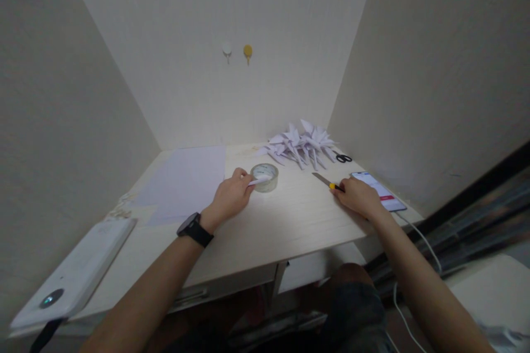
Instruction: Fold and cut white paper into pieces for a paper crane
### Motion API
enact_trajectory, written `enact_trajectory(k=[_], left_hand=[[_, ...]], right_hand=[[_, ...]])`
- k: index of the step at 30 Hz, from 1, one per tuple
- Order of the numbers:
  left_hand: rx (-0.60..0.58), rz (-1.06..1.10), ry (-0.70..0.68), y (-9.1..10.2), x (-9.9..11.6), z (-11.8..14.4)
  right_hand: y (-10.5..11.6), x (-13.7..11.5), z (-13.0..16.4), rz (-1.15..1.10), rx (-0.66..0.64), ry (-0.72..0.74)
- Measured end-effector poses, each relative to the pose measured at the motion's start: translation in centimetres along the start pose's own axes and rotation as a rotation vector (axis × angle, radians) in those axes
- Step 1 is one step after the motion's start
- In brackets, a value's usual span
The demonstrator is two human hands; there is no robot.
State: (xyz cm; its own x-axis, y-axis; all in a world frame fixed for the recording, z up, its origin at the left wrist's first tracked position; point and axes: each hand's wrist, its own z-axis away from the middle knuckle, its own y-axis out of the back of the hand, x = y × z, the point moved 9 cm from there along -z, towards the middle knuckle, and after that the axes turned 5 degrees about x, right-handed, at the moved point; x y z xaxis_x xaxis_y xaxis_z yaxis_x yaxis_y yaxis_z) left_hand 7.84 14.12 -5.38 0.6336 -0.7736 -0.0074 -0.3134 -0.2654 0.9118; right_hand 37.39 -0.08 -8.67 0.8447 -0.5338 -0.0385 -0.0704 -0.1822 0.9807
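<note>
Head view: your left hand (230, 196) pinches a strip pulled from the tape roll (265, 177) at mid-desk. Your right hand (359, 197), curled closed, grips the utility knife (327, 181) near the desk's right edge, blade exposed. Risk: the roll can slide under pull; the blade could nick your fingers or the phone (379, 190) beside it.
</note>
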Motion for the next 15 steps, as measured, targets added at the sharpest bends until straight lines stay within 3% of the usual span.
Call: enact_trajectory(k=[6,10,15], left_hand=[[0.005,0.024,-0.010,0.0,0.2,0.1],[-0.021,0.113,-0.025,0.0,0.3,-0.1],[-0.057,0.182,-0.023,0.1,1.4,-0.5]], right_hand=[[-0.3,1.3,0.5,-0.037,-0.037,-0.026],[1.0,1.6,1.4,-0.091,0.036,-0.044],[4.2,-2.7,4.3,-0.256,0.161,0.156]])
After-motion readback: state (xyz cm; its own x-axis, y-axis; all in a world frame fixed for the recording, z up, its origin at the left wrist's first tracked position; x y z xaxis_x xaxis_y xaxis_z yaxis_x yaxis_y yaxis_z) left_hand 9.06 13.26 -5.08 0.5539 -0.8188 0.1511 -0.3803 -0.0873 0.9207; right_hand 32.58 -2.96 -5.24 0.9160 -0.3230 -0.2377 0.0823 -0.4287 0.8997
